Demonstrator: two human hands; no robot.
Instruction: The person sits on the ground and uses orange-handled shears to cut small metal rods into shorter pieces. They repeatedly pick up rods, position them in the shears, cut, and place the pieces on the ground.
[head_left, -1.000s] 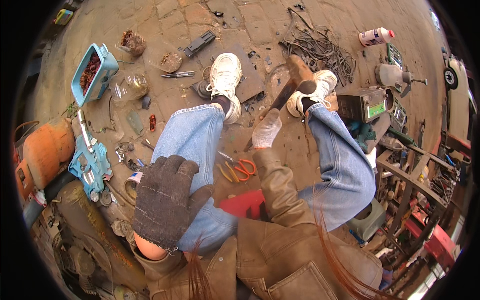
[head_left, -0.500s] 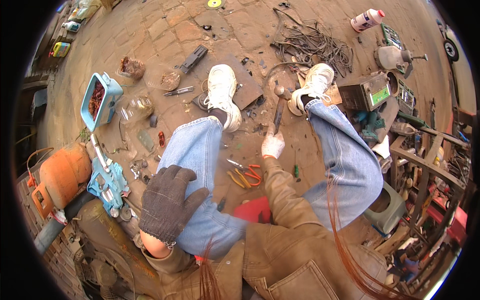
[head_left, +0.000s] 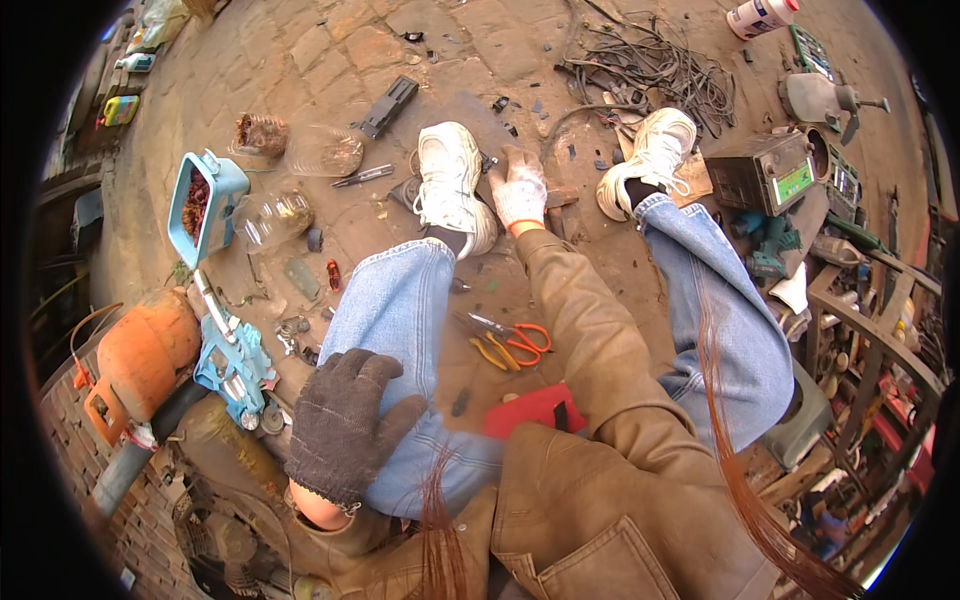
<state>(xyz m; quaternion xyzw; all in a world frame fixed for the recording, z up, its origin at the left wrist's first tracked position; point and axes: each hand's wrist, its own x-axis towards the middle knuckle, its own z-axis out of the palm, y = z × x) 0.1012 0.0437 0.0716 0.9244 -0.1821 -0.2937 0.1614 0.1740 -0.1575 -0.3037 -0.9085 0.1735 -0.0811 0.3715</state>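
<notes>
My right hand [head_left: 521, 188], in a whitish work glove, reaches down to the ground between my shoes, beside the left one. Its fingers are stretched out and apart, near a flat dark metal plate [head_left: 478, 117] that hand and shoe partly cover. Right beside that hand a hammer [head_left: 562, 197] lies on the ground, its head showing and its handle partly hidden by the wrist. On my left thigh rests my left hand [head_left: 345, 428] in a dark grey glove, fingers spread, holding nothing. Pliers with orange handles [head_left: 530, 345] and yellow-handled pliers [head_left: 492, 353] lie between my legs.
A tangle of black cable [head_left: 665, 75] lies beyond my right shoe. To the left are a blue container [head_left: 225, 180], cut plastic bottles [head_left: 272, 218] and an orange gas cylinder [head_left: 150, 345]. A battery [head_left: 765, 172] and metal rack [head_left: 870, 320] stand to the right.
My right hand has let go of the hammer and moved forward and left toward the plate. The hammer now lies on the ground. My left hand stays on the thigh.
</notes>
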